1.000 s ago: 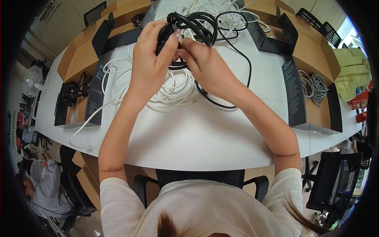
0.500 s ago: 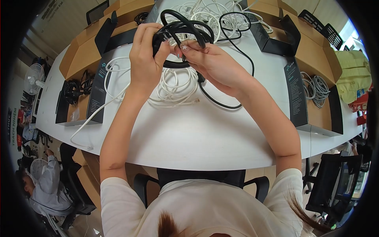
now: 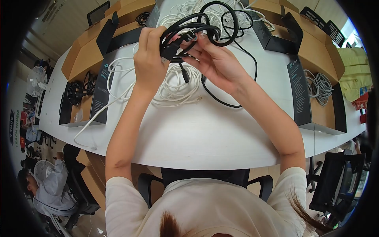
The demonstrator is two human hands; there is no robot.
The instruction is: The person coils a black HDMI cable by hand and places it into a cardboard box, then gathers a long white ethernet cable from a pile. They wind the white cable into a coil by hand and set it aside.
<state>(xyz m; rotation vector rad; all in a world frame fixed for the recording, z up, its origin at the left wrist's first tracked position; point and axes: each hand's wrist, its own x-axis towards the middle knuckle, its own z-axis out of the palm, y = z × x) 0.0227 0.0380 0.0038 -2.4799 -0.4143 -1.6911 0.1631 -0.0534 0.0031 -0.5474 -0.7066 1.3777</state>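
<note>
A coiled black cable (image 3: 189,26) is held up above the white table between my two hands. My left hand (image 3: 151,59) is closed around the left side of its loops, beside a black plug with a metal end (image 3: 169,53). My right hand (image 3: 222,65) grips the loops from the right with thumb and fingertips, its lower fingers loosely curled. Below the loops dangles a small black connector (image 3: 184,75). Beneath it, a white cable coil (image 3: 173,89) lies on the table, partly hidden by my hands and the black cable.
An open box with black cables (image 3: 75,93) stands left; another with a grey cable coil (image 3: 320,89) stands right. Tangled white cables (image 3: 179,12) and a thin black cable (image 3: 256,63) lie on the white table (image 3: 213,138). A seated person (image 3: 55,185) is at lower left.
The black cable's loops have opened out, with one large loop swung to the right. A plug now shows beside my left hand, and a small connector hangs below. My right hand has shifted slightly.
</note>
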